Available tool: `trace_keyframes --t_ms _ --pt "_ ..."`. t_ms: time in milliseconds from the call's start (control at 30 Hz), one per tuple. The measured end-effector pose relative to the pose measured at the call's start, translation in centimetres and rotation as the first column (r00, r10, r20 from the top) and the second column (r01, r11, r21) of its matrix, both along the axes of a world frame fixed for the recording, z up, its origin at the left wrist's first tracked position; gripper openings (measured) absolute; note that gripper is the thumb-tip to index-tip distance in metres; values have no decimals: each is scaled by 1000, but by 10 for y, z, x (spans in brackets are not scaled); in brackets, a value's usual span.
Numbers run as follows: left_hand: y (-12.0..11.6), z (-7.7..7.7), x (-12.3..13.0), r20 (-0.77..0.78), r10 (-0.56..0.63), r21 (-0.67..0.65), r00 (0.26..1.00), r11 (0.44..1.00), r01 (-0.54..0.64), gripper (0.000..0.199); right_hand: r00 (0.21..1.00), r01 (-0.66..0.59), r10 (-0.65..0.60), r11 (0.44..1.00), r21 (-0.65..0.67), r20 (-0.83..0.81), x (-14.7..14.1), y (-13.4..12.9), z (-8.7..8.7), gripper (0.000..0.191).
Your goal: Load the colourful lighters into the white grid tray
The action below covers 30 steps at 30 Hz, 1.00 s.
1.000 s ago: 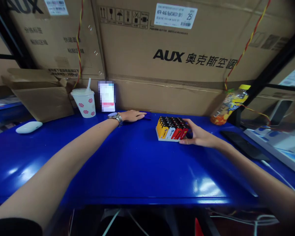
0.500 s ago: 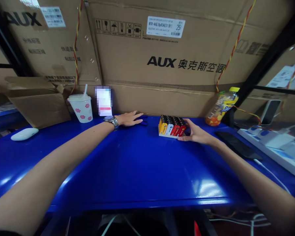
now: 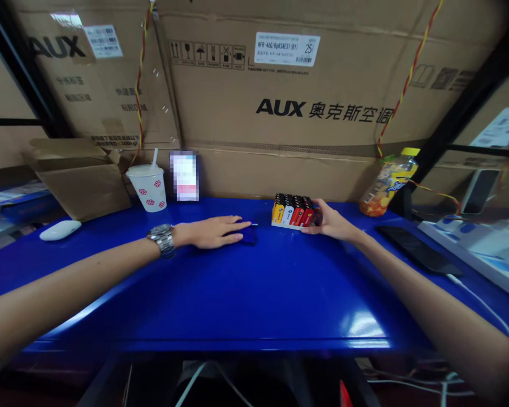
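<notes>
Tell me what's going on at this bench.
A person stands at a blue bench with both bare hands on it. The left hand lies over a small dark blue object, and the right hand touches the end of a white tray of black-topped yellow, white and red items. A paper cup and a plastic bottle stand at the back.

"Left wrist?"
"A watch: round silver case, chunky steel link bracelet."
"Right wrist?"
"Bare, nothing on it."
"Forearms?"
"Bare as well, long and slim, tapering toward the wrists."
"Hands?"
"Bare too, slim-fingered, both alike."
</notes>
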<state>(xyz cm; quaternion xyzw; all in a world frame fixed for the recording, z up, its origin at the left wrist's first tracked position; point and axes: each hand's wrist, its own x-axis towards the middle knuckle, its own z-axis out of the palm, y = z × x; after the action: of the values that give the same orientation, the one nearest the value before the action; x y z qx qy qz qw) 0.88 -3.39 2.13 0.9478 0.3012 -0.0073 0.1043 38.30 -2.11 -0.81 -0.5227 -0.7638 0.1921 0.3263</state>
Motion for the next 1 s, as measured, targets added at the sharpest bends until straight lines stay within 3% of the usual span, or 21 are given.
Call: trace_keyframes --t_ms 100,200,333,467,567,667,733,800,900,1000 --pt "-35 2 6 6 -82 28 997 996 81 59 993 -66 59 996 -62 -104 -22 16 -1 91" --pt "-51 1 24 55 -154 61 987 987 150 58 988 -104 101 994 -28 -115 -54 31 -2 92" --pt "-43 -6 47 58 -137 177 989 976 125 62 981 -175 172 984 -28 -88 -97 45 -3 96" --pt "-26 -13 57 73 -164 306 984 942 135 59 972 -235 234 972 -21 -8 -119 50 1 96" --pt "-19 -13 56 51 -151 386 987 914 120 60 968 -250 249 966 60 34 -120 46 9 81" --pt "-19 -8 53 21 -153 475 988 871 125 60 979 -165 145 977 133 145 -114 37 20 45" --pt "-22 -2 51 23 -155 537 988 835 119 57 972 -124 89 980 155 218 -110 29 27 38" --pt "-25 4 48 54 -133 599 990 797 74 53 965 -119 71 976 182 252 -108 20 32 43" --pt "-28 11 39 153 -12 648 988 757 -91 47 962 -115 40 957 267 271 -109 10 35 49" --pt "-26 13 24 235 124 574 964 783 -240 39 947 -147 43 939 311 317 -113 4 34 55"
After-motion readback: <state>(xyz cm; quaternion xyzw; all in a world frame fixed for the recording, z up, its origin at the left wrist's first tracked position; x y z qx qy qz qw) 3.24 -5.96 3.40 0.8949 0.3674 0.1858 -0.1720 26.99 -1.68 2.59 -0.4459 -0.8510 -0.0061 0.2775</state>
